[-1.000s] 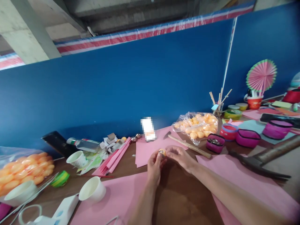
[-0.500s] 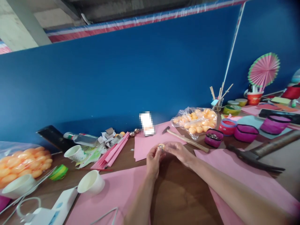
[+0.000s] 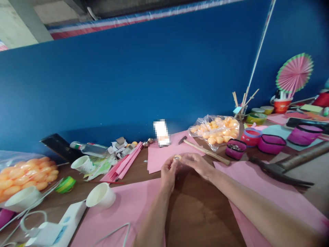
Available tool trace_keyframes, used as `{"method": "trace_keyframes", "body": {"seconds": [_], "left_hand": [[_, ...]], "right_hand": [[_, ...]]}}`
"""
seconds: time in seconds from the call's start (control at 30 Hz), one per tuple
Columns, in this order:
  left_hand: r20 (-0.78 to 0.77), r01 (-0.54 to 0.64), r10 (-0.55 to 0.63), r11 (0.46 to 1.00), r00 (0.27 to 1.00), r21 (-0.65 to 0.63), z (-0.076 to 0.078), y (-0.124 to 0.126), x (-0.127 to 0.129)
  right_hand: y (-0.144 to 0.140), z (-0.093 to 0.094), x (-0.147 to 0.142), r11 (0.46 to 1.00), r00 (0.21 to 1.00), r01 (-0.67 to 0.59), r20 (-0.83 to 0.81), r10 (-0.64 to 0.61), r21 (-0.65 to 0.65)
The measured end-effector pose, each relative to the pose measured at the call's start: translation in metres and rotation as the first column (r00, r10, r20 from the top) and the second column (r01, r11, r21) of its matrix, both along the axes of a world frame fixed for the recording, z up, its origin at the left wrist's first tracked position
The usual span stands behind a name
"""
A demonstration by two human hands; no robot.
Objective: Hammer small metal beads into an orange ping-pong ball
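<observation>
My left hand is closed, thumb and fingers pinching a small shiny ball with orange and silvery patches. The fingertips of my right hand are bent in and pressed against the ball's right side. Both hands are over bare brown table, just in front of pink paper sheets. Beyond them lies a small hammer with a wooden handle. To its right stands a magenta fabric holder with small metal bits in it. Two shiny studded balls rest farther back.
Bags of orange balls lie at the back and far left. A claw hammer lies at right. White paper cup, power strip and cables are at left. A blue partition closes off the back.
The camera view has shifted slightly, with the table things a little higher in the picture. Both hands stay at the small ball, the fingers only slightly moved.
</observation>
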State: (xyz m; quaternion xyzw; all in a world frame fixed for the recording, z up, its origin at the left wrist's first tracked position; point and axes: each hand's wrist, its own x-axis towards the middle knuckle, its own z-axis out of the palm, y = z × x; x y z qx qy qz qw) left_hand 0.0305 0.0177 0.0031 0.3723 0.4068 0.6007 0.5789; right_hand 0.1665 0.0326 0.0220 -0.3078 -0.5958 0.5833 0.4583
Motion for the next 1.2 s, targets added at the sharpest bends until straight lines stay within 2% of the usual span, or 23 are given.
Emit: {"method": "trace_keyframes", "body": {"seconds": [0.5,1.2], "left_hand": [[0.017,0.019,-0.019,1.000,1.000,-0.001,-0.0071,0.0030,-0.0034],[-0.013,0.038,-0.038,0.999,0.999,-0.006,-0.0051,0.0016,-0.0030]], "right_hand": [[0.0008,-0.0009,0.0017,1.000,1.000,0.002,-0.014,-0.002,0.011],[0.0017,0.0018,0.0036,0.999,0.999,-0.044,0.019,0.044,0.022]]}}
